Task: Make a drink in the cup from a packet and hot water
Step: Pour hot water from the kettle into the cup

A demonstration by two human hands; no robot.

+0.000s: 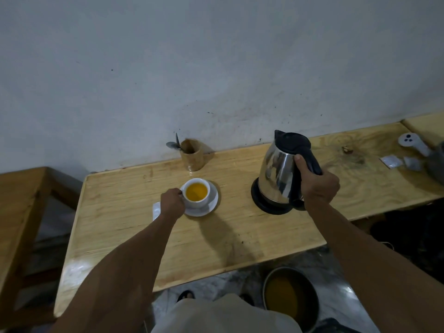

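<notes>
A white cup point(202, 199) holding orange-yellow liquid stands on a white saucer point(209, 209) in the middle of the wooden table point(240, 236). My left hand point(171, 203) grips the cup's handle side. A steel kettle point(280, 171) with a black lid and handle sits on its black base point(259, 203) to the right; my right hand point(317, 182) is closed around its handle. A pale packet point(156, 210) lies flat just left of my left hand, partly hidden by it.
A wooden holder point(192, 155) with spoons stands by the wall behind the cup. Small sachets point(391, 161) and a white power strip point(412, 143) lie at the far right. A round pot point(290, 299) with brownish liquid sits on the floor below the table's front edge. A wooden bench point(21, 212) is at the left.
</notes>
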